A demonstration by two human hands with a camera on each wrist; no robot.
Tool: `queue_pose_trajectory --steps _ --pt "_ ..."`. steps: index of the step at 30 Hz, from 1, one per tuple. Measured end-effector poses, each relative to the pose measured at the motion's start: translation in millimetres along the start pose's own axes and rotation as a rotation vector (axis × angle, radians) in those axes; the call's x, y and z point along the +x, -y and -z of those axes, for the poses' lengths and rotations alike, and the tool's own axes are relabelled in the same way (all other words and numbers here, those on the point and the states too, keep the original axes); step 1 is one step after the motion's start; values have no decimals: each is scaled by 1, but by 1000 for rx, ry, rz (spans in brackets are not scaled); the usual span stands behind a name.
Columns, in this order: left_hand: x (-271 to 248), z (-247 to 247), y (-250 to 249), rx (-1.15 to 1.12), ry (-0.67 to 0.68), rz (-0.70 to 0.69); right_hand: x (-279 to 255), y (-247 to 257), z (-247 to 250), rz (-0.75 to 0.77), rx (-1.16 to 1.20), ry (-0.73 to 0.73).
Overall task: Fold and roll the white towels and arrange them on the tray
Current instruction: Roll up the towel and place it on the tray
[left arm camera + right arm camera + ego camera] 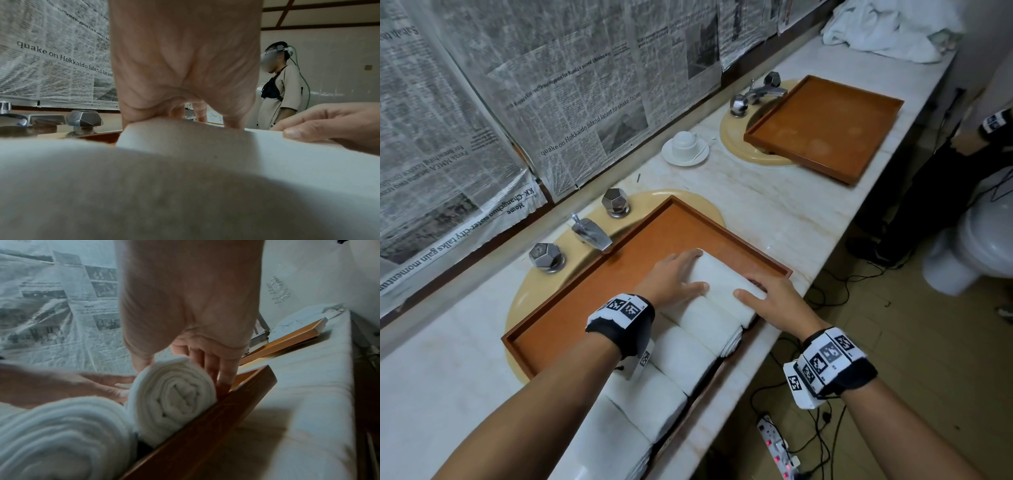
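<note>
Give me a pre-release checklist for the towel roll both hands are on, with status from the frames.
1. Newest towel roll inside the near tray: ok; it lies at the far end of the row, against the tray's right wall.
2. Roll wound tight: ok; the right wrist view shows a closed spiral end.
3. Left hand steadying: ok; it rests on the roll's left end.
4. Right hand placement: ok; it lies over the right end, fingers down between roll and tray wall.
5. Touching its neighbour roll: ok in the head view.
6. Loose tail tucked under: cannot tell.
</note>
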State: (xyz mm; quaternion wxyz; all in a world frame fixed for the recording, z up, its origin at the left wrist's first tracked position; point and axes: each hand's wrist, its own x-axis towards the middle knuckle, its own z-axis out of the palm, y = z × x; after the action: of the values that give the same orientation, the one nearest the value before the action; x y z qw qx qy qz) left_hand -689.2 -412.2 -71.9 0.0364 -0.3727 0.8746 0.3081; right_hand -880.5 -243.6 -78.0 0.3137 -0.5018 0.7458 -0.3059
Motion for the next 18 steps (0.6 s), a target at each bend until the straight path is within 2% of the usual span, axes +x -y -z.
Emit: queue_pose_trajectory --steps 5,18 --pt "0 -1 0 -1 8 25 -5 4 -9 21 -174 40" --pt "-7 4 -6 26 23 13 -10 19 -15 -30 -281 33"
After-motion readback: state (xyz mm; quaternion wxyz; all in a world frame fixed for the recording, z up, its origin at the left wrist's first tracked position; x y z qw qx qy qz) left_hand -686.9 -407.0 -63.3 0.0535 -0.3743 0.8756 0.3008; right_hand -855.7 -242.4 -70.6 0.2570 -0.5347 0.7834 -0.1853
